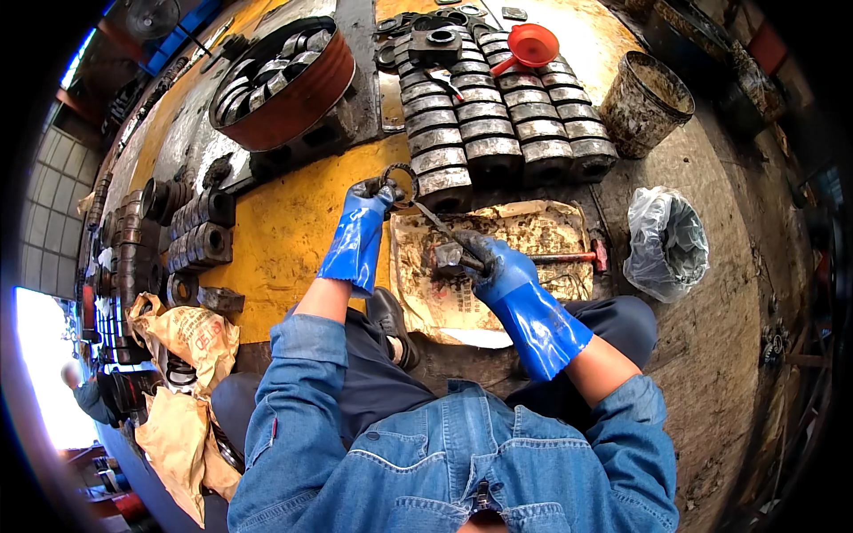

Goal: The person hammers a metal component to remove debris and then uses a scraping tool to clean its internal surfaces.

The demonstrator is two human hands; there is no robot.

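Observation:
My left hand (pixel 371 197), in a long blue rubber glove, is closed around the edge of a dark metal ring (pixel 413 184) held upright. A flat, narrow metal bar (pixel 434 218), like a file or scraper, is gripped in my gloved right hand (pixel 498 266). Its far tip reaches close to the ring's lower edge; whether they touch I cannot tell. Beside my right fingers is a small grey metal block (pixel 448 256), partly hidden. A hammer (pixel 601 256) lies past that hand, its handle running behind the glove. Beneath everything spreads a stained paper sack (pixel 413 293).
Rows of dark metal blocks (pixel 440 160) stand ahead, with a red plastic funnel (pixel 533 44) on top. A rusty drum (pixel 298 111) of metal parts is far left. A dirty bucket (pixel 644 107) and plastic-lined container (pixel 666 244) stand right; paper sacks (pixel 191 333) lie left.

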